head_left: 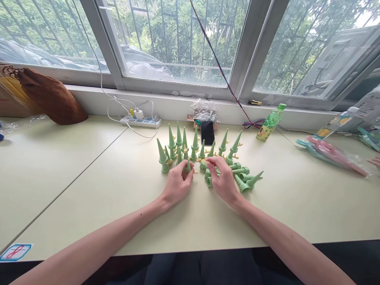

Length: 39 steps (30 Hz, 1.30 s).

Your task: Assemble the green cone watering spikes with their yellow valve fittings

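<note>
My left hand (179, 180) is closed around a green plastic watering spike (189, 165), which points up between thumb and fingers. A small yellow stem sticks out to its right. My right hand (222, 178) is closed in a pinch beside a green cap (203, 164); what its fingertips hold is mostly hidden. Several green cone-shaped spikes (194, 144) with yellow side valves stand upright behind both hands. Under and beside my right hand lie several loose ribbed green tubes (242, 184), along with a green spike (255, 180) on its side.
A black phone (208, 133) lies behind the spikes, near crumpled clear plastic (204, 110). A power strip (141, 122) with cables sits back left. A green-capped bottle (271, 122) and pink-and-blue wrapped items (332, 154) are to the right. Another person's hand (375, 161) shows at the right edge.
</note>
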Each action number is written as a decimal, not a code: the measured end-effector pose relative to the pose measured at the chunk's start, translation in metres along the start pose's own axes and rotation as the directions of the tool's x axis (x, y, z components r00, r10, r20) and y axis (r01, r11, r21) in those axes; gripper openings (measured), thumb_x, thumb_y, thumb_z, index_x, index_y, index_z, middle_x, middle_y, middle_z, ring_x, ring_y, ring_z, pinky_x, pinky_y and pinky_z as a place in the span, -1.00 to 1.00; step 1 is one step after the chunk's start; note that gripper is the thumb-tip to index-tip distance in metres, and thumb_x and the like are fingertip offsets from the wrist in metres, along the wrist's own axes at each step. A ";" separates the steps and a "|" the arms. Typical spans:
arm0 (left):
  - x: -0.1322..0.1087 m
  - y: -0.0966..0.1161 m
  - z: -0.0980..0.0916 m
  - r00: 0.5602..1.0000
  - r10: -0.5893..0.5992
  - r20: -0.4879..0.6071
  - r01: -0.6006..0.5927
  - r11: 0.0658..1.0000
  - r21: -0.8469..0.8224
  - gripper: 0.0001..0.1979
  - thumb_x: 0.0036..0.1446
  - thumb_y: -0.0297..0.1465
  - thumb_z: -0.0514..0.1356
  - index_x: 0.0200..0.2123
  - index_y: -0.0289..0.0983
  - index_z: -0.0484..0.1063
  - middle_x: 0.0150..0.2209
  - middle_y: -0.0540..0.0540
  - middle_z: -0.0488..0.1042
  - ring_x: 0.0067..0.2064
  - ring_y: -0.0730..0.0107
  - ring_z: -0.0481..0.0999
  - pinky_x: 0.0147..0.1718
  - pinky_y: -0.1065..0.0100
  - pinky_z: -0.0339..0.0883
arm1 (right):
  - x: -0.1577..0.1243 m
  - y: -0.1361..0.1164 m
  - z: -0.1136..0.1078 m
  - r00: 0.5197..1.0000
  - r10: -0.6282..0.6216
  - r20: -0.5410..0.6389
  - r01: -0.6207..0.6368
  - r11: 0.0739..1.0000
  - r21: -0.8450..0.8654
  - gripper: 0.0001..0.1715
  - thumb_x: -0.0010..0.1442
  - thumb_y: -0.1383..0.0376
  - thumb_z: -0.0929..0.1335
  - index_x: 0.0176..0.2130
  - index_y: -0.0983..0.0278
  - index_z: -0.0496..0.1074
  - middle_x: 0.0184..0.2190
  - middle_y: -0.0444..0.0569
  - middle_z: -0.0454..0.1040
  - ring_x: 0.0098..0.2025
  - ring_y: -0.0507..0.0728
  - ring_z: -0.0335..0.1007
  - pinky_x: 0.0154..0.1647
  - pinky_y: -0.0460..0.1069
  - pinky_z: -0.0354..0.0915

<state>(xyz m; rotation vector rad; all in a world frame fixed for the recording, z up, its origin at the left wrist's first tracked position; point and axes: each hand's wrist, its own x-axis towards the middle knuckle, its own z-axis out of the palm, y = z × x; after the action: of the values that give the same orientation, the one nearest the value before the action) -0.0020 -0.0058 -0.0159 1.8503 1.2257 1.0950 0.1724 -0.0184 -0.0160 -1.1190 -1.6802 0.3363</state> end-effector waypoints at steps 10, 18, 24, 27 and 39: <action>0.000 0.007 -0.001 0.997 -0.077 -0.017 0.071 0.972 -0.224 -0.79 0.24 -0.19 0.13 -0.22 -0.22 0.33 -0.36 0.02 0.42 -0.62 0.58 0.33 -0.65 0.46 0.24 | 0.000 -0.003 0.000 0.997 -0.042 0.068 0.038 0.998 0.056 -0.79 0.37 0.30 0.24 -0.13 0.21 0.46 -0.26 0.00 0.46 -0.17 0.14 0.38 -0.14 0.04 0.33; 0.001 0.009 0.000 0.991 -0.125 -0.040 0.104 0.934 -0.341 -0.76 0.22 -0.17 0.16 -0.24 -0.23 0.29 -0.38 0.03 0.44 -0.69 0.63 0.28 -0.72 0.48 0.21 | -0.003 -0.002 0.001 0.994 -0.047 0.104 0.041 0.998 0.055 -0.77 0.37 0.29 0.24 -0.13 0.22 0.49 -0.28 0.00 0.44 -0.23 0.12 0.37 -0.19 0.02 0.33; 0.002 0.011 -0.001 0.988 -0.133 -0.076 0.096 0.924 -0.369 -0.73 0.21 -0.16 0.16 -0.25 -0.25 0.29 -0.30 -0.05 0.47 -0.68 0.65 0.26 -0.73 0.48 0.18 | -0.002 -0.005 0.000 0.995 -0.045 0.094 0.042 0.998 0.035 -0.77 0.37 0.30 0.24 -0.16 0.23 0.48 -0.32 -0.01 0.44 -0.23 0.13 0.36 -0.19 0.02 0.32; 0.002 0.012 -0.001 0.987 -0.135 -0.089 0.093 0.924 -0.370 -0.73 0.21 -0.16 0.17 -0.25 -0.26 0.29 -0.27 -0.08 0.49 -0.67 0.65 0.26 -0.72 0.48 0.19 | -0.002 -0.005 0.000 0.996 -0.035 0.088 0.034 0.999 0.020 -0.76 0.37 0.28 0.23 -0.17 0.22 0.48 -0.32 -0.01 0.43 -0.23 0.14 0.35 -0.20 0.03 0.32; -0.001 0.008 0.000 0.995 -0.067 -0.078 0.039 0.947 -0.318 -0.75 0.24 -0.17 0.15 -0.24 -0.24 0.29 -0.37 0.00 0.41 -0.67 0.64 0.26 -0.72 0.48 0.18 | -0.003 -0.001 0.001 0.990 -0.033 0.139 0.029 0.999 0.032 -0.77 0.37 0.28 0.24 -0.12 0.21 0.48 -0.25 0.01 0.45 -0.18 0.14 0.38 -0.16 0.04 0.34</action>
<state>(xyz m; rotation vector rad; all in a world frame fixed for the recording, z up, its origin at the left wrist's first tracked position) 0.0013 -0.0092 -0.0091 1.5329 1.0692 1.2728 0.1705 -0.0208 -0.0173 -1.0671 -1.8074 0.4272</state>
